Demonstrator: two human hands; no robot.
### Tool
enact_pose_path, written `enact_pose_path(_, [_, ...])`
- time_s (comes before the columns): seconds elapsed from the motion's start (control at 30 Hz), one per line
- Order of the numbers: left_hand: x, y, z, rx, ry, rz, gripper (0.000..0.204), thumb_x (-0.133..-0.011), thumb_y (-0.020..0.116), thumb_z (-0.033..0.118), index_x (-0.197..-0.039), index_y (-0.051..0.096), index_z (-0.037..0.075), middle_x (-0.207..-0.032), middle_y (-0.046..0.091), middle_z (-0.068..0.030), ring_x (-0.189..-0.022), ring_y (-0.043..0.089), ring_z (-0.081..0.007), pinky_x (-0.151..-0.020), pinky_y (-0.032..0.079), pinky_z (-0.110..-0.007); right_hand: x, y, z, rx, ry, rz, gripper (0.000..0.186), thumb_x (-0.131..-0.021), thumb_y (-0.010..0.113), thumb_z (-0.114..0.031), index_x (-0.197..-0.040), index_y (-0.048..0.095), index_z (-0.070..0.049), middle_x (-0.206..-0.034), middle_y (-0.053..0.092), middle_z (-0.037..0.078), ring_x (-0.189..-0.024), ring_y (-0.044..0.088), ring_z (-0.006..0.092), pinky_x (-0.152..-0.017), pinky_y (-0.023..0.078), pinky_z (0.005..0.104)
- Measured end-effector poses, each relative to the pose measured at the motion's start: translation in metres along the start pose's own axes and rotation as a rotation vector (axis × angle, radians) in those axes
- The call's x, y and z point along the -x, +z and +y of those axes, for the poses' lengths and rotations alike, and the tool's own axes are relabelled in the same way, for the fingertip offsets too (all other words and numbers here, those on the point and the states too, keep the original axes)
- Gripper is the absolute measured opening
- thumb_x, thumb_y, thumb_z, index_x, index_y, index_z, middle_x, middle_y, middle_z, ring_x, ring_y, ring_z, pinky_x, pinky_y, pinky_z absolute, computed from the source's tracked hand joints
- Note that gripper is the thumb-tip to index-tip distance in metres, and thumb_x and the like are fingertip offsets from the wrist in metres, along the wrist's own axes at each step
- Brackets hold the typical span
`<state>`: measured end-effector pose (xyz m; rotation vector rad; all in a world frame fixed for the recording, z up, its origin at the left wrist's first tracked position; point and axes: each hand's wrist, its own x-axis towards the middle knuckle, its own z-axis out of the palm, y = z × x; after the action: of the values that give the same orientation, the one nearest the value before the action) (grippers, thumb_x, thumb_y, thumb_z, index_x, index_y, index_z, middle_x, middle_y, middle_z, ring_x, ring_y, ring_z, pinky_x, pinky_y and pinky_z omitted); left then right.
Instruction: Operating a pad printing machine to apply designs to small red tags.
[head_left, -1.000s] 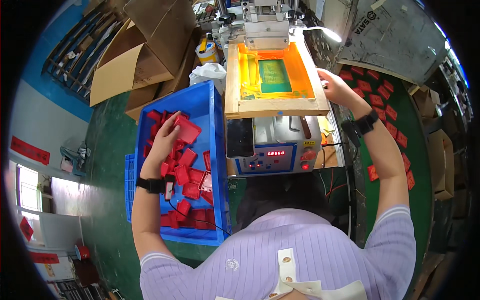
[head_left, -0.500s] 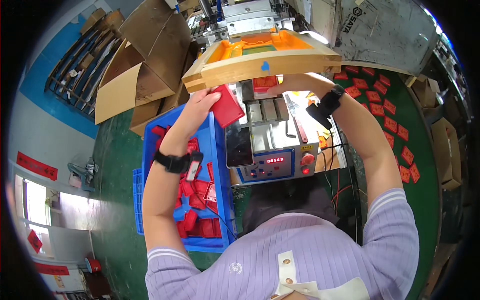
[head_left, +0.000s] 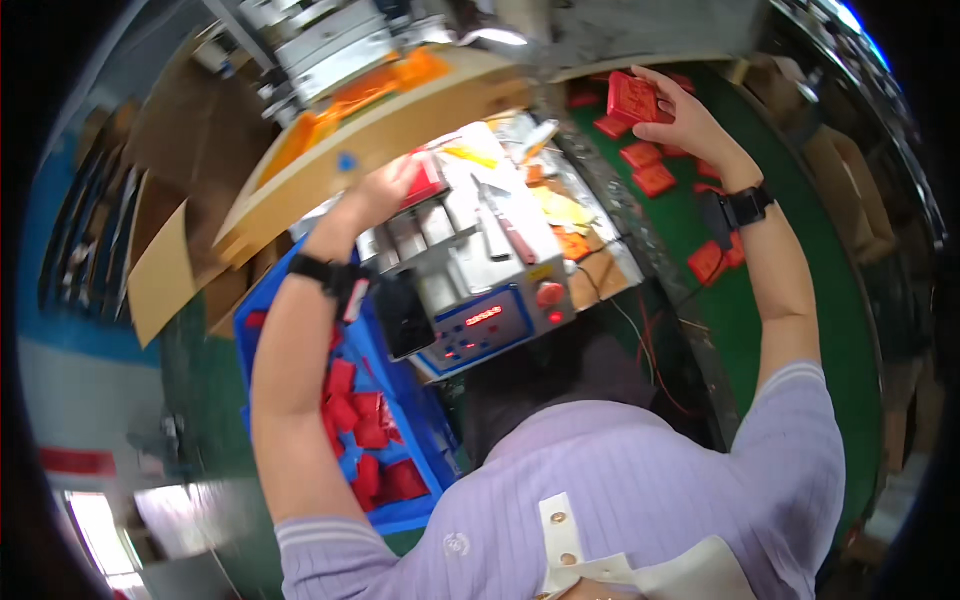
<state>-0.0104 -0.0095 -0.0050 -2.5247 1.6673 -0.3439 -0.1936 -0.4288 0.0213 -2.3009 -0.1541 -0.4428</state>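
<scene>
- Pinching a red case (head_left: 632,98) between thumb and fingers, the right hand (head_left: 692,122) holds it above other cases (head_left: 655,180) on the green surface (head_left: 848,340).
- Left hand (head_left: 382,192) touches a second red case (head_left: 427,178) at the metal fixture (head_left: 436,222) below the wooden frame (head_left: 395,132); I cannot tell if it grips.
- Red-handled tool (head_left: 517,240) lies beside the fixture.
- Blue crate (head_left: 402,385), lower left, holds red pieces (head_left: 370,435).

Small production workshop, from where I'm standing: bench machine (head_left: 465,275) with wooden frame (head_left: 400,140) and lit control panel (head_left: 485,330), blue crate (head_left: 400,395) of red parts (head_left: 370,432) left, cardboard box (head_left: 162,285) far left, more parts on green surface (head_left: 825,290) right.
</scene>
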Motion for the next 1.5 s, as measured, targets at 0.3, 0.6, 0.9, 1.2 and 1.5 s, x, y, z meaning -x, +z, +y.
enact_pose_path(0.3, [0.044, -0.069, 0.101, 0.929, -0.067, -0.017, 0.044, -0.096, 0.041, 0.025, -0.133, 0.041, 0.002, -0.139, 0.04, -0.0155, -0.133, 0.031, -0.0293, -0.108, 0.023, -0.036, 0.14, -0.062, 0.148, 0.194, 0.585, 0.212, 0.089, -0.063, 0.078, -0.039, -0.135, 0.038, -0.004, -0.129, 0.049, 0.018, -0.118, 0.049, 0.0289, -0.1, 0.038, 0.035])
enact_pose_path(0.6, [0.147, -0.079, 0.097, 0.978, -0.473, 0.269, 0.033, -0.096, 0.038, 0.014, -0.125, 0.047, -0.001, -0.125, 0.051, -0.0103, -0.119, 0.044, -0.0195, -0.102, 0.029, -0.029, 0.152, 0.018, 0.165, 0.483, 0.445, -0.015, 0.087, -0.064, 0.075, -0.048, -0.131, 0.041, -0.005, -0.127, 0.049, 0.021, -0.118, 0.048, 0.0333, -0.098, 0.039, 0.0395])
enact_pose_path(0.9, [0.254, 0.047, 0.055, 0.587, -0.649, 0.071, 0.037, -0.076, 0.061, 0.007, -0.112, 0.057, 0.001, -0.105, 0.059, -0.0177, -0.102, 0.056, -0.0313, -0.089, 0.044, -0.036, 0.104, 0.016, 0.148, 0.516, 0.243, -0.03, 0.08, -0.073, 0.073, -0.036, -0.134, 0.037, 0.002, -0.132, 0.045, 0.023, -0.123, 0.043, 0.032, -0.101, 0.035, 0.0367])
enact_pose_path(1.2, [0.275, 0.169, 0.084, 0.553, -0.628, -0.341, 0.048, -0.074, 0.063, 0.027, -0.116, 0.054, 0.005, -0.121, 0.05, -0.0232, -0.106, 0.049, -0.0429, -0.092, 0.041, -0.045, 0.074, 0.024, 0.054, 0.412, 0.061, -0.068, 0.067, -0.076, 0.07, -0.025, -0.131, 0.041, 0.0, -0.13, 0.047, 0.02, -0.122, 0.045, 0.0311, -0.102, 0.034, 0.0364])
enact_pose_path(1.5, [0.257, 0.138, 0.103, 0.362, -0.514, -0.403, 0.037, -0.076, 0.057, 0.02, -0.111, 0.057, 0.008, -0.108, 0.057, -0.0198, -0.104, 0.049, -0.04, -0.088, 0.042, -0.045, 0.026, 0.081, -0.004, 0.323, -0.05, -0.196, 0.069, -0.075, 0.069, -0.028, -0.132, 0.041, -0.002, -0.134, 0.044, 0.018, -0.126, 0.039, 0.029, -0.105, 0.03, 0.0369])
